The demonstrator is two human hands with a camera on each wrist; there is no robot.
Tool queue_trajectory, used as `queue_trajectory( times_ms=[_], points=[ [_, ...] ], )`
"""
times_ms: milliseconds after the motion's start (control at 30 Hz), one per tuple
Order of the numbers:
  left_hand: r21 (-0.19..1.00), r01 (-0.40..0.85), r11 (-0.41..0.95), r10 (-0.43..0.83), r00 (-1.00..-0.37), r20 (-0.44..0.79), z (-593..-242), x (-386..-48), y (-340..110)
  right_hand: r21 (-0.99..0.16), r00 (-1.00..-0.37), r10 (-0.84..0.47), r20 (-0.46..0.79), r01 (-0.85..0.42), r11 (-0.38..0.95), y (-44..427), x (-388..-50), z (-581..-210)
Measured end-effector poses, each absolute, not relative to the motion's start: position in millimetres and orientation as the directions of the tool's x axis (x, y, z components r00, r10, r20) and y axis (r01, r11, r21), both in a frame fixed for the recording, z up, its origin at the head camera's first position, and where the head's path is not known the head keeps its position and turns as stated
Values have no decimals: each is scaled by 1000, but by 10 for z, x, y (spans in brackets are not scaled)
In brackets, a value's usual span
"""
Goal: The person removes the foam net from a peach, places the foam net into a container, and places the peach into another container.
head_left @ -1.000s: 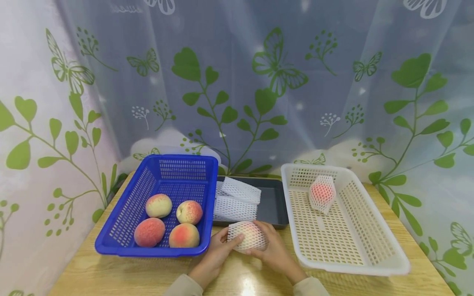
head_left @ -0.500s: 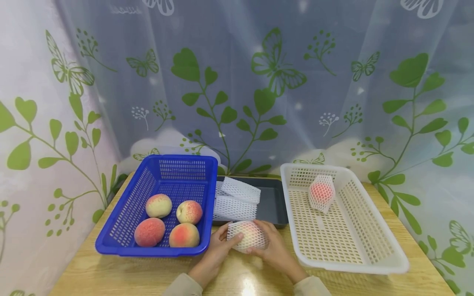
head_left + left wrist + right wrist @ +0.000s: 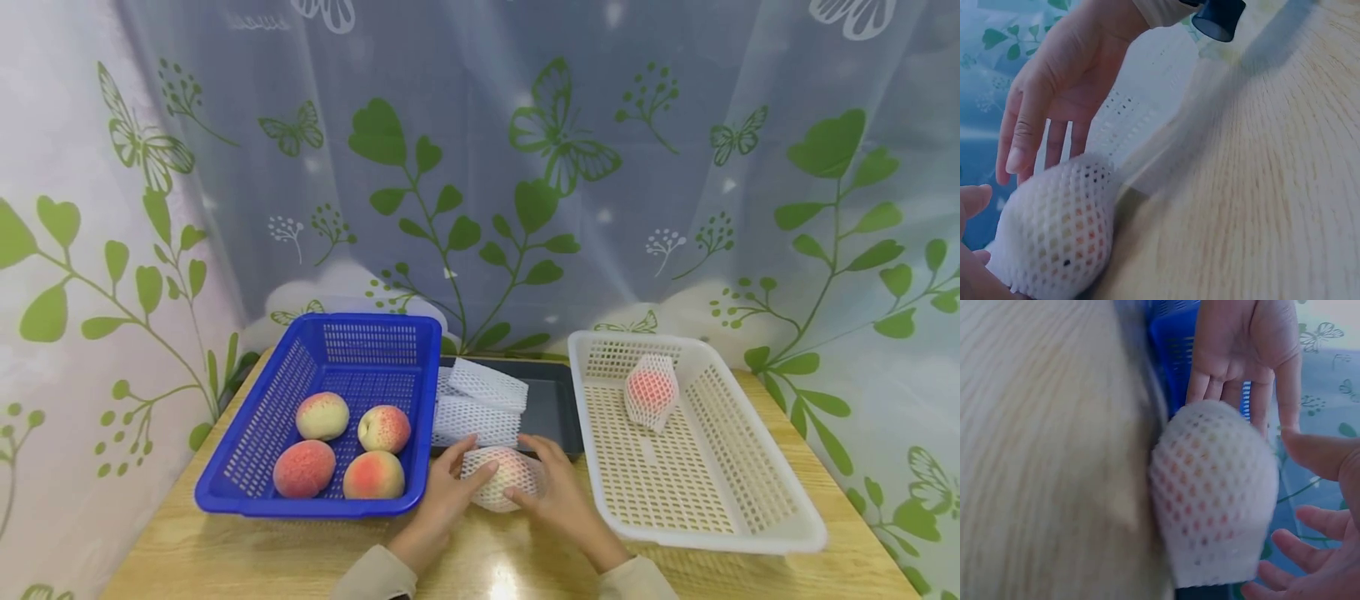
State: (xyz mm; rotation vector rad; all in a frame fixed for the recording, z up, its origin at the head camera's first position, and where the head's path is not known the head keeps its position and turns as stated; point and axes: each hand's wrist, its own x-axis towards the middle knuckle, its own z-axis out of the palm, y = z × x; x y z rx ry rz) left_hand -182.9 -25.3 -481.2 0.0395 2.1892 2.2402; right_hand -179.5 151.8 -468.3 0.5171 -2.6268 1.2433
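A peach in a white foam net (image 3: 501, 479) lies on the table between my two hands, also filling the middle of the right wrist view. My left hand (image 3: 444, 500) stands at its left side with fingers straight and thumb lifted; in the right wrist view its fingers (image 3: 1232, 390) reach down behind the netted peach. My right hand (image 3: 564, 500) is at the other side, its fingers spread and loosely bent, apart from the net in the right wrist view. Whether the left fingertips touch the net is hidden.
A blue basket (image 3: 315, 507) with several bare peaches stands left. Behind my hands a dark tray (image 3: 551, 408) bears folded white foam nets (image 3: 480, 421). To the right is a white basket (image 3: 712, 542) with one netted peach (image 3: 651, 392). A patterned curtain (image 3: 465, 167) hangs behind.
Both hands held the netted peach before; now their fingers have loosened and spread away from it. The peach stays in nearly the same place.
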Motion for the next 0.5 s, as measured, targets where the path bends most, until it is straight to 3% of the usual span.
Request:
queue_trajectory(
  times_ms=[233, 500],
  points=[
    [988, 141, 68, 26, -990, 140, -4625, -1862, -214, -736, -934, -218, 283, -357, 575, 1528, -1712, -4438],
    [983, 181, 30, 38, -983, 180, -4358, -1965, -258, -704, -907, -216, 362, -418, 574, 1667, -1696, -4136]
  ],
)
